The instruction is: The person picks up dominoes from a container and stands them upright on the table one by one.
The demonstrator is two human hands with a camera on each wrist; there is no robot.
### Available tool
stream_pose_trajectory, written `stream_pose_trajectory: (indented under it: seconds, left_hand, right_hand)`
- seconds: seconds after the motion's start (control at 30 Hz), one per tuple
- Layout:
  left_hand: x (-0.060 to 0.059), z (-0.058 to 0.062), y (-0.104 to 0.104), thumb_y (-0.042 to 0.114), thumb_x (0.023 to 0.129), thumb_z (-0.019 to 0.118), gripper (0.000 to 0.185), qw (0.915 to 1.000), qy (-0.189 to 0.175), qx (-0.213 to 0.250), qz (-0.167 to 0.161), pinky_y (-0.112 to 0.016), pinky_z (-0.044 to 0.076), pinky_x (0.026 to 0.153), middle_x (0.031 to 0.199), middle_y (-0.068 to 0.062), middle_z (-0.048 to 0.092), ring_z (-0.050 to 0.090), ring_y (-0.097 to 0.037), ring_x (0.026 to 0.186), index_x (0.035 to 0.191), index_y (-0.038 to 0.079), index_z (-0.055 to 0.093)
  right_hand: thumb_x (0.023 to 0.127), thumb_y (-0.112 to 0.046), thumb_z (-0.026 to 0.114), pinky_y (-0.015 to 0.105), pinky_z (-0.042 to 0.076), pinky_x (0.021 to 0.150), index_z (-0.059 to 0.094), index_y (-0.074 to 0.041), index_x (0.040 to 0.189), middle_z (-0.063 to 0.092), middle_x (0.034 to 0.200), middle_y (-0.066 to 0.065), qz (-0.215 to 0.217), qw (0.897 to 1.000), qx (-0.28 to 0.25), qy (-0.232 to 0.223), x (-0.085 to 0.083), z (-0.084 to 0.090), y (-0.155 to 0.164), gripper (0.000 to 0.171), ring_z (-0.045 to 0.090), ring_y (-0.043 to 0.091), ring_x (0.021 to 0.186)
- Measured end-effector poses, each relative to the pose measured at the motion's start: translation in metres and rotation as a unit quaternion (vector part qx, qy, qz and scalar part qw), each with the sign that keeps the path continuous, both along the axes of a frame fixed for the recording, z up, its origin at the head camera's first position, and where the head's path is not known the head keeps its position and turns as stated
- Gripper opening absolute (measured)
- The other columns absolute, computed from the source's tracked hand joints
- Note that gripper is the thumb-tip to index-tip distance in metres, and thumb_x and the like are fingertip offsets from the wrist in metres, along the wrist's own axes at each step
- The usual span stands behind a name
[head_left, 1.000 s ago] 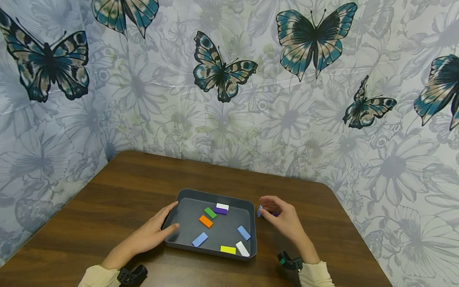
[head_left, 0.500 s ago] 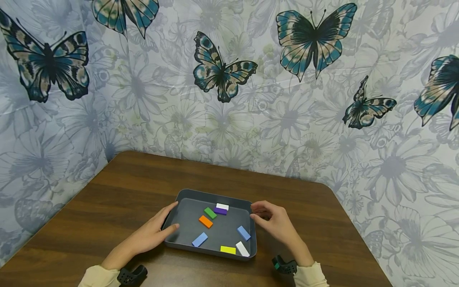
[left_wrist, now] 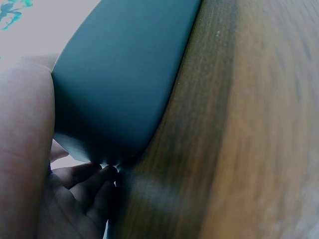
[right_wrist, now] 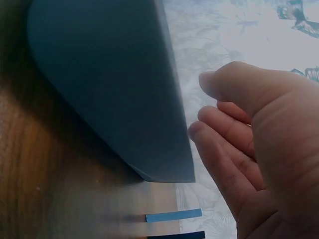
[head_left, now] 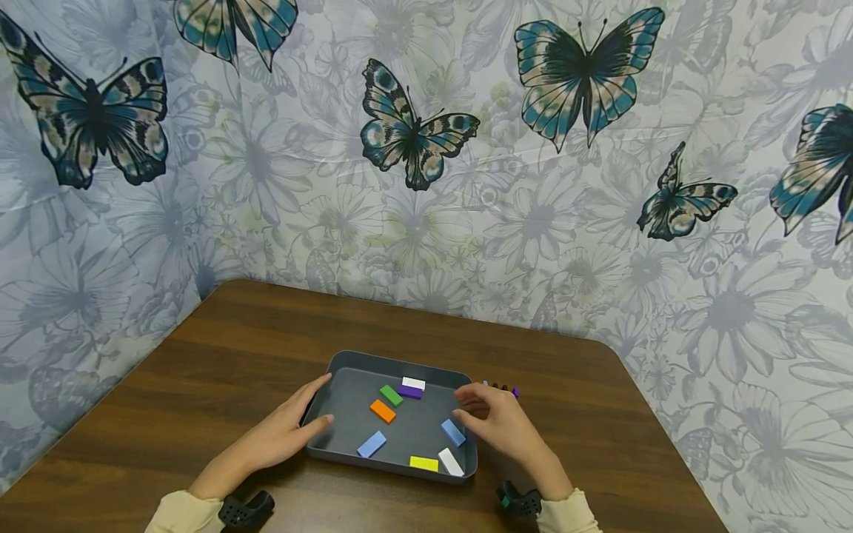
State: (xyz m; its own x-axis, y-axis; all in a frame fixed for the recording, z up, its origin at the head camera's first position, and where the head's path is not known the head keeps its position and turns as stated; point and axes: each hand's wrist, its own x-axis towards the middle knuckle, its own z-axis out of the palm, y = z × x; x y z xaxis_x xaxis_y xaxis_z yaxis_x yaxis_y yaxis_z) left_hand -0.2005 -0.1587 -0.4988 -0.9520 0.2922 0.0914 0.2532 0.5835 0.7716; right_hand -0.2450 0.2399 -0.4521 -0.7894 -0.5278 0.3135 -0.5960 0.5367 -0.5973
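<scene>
A dark grey tray point(head_left: 373, 363) rests on the table with several small coloured blocks in it. My left hand point(head_left: 283, 429) holds its left side, the thumb over the rim and the fingers along the outer wall. In the left wrist view the fingertips point(left_wrist: 107, 172) meet the tray's lower corner. Over the right rim hovers my right hand point(head_left: 496, 418), its thumb and loosely bent fingers apart, nothing visible between them. Nearest to it inside lies a light blue block point(head_left: 453, 433). Also in the tray are an orange block point(head_left: 383, 411), a green block point(head_left: 391, 396) and a yellow block point(head_left: 423, 463).
Behind the right hand, outside the tray, stand a purple block point(head_left: 516, 391) and a blue block point(head_left: 485, 383), mostly hidden. The right wrist view shows a blue block point(right_wrist: 174, 215) below the tray corner. The brown table point(head_left: 266, 326) meets a butterfly-patterned wall covering point(head_left: 466, 244).
My right hand has come left from the blocks outside the tray to over its right rim. Those blocks, hidden half a second ago, partly show again. The left hand and tray stay put.
</scene>
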Motion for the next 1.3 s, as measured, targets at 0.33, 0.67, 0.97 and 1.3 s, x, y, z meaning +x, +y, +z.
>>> stream_pose_trajectory:
  seconds: [0.33, 0.67, 0.97, 1.3]
  left_hand:
    - [-0.001, 0.0, 0.001, 0.045, 0.105, 0.059, 0.077, 1.0, 0.001, 0.001, -0.001, -0.072, 0.031, 0.112, 0.168, -0.023, 0.024, 0.028, -0.049, 0.151, 0.165, 0.013, 0.022]
    - [-0.001, -0.002, 0.0, 0.046, 0.104, 0.059, 0.077, 1.0, -0.001, -0.001, 0.003, -0.072, 0.031, 0.112, 0.167, -0.023, 0.025, 0.028, -0.049, 0.151, 0.165, 0.013, 0.023]
    - [-0.002, -0.001, 0.0, 0.046, 0.104, 0.059, 0.078, 1.0, 0.0, -0.002, 0.005, -0.073, 0.031, 0.111, 0.167, -0.023, 0.025, 0.029, -0.049, 0.151, 0.165, 0.014, 0.023]
    - [-0.002, -0.002, 0.0, 0.046, 0.104, 0.058, 0.078, 1.0, 0.003, -0.003, 0.004, -0.072, 0.031, 0.112, 0.168, -0.023, 0.025, 0.028, -0.049, 0.151, 0.165, 0.014, 0.023]
  right_hand:
    - [0.095, -0.017, 0.077, 0.032, 0.061, 0.086, 0.072, -0.005, 0.116, 0.076, 0.112, 0.008, 0.01, 0.998, 0.06, 0.023, 0.002, -0.005, -0.007, 0.025, 0.074, 0.018, 0.098]
    - [0.093, -0.014, 0.078, 0.026, 0.059, 0.08, 0.074, -0.009, 0.112, 0.076, 0.104, 0.0, 0.022, 0.991, 0.115, 0.061, 0.005, -0.007, -0.017, 0.019, 0.07, 0.008, 0.09]
    - [0.091, -0.014, 0.079, 0.025, 0.059, 0.078, 0.075, -0.011, 0.107, 0.075, 0.097, -0.003, 0.013, 0.984, 0.152, 0.087, 0.004, -0.008, -0.022, 0.016, 0.07, 0.007, 0.087]
    - [0.092, -0.019, 0.08, 0.028, 0.059, 0.079, 0.075, -0.015, 0.106, 0.075, 0.1, -0.005, 0.007, 0.977, 0.2, 0.071, 0.005, -0.006, -0.026, 0.015, 0.069, 0.006, 0.09]
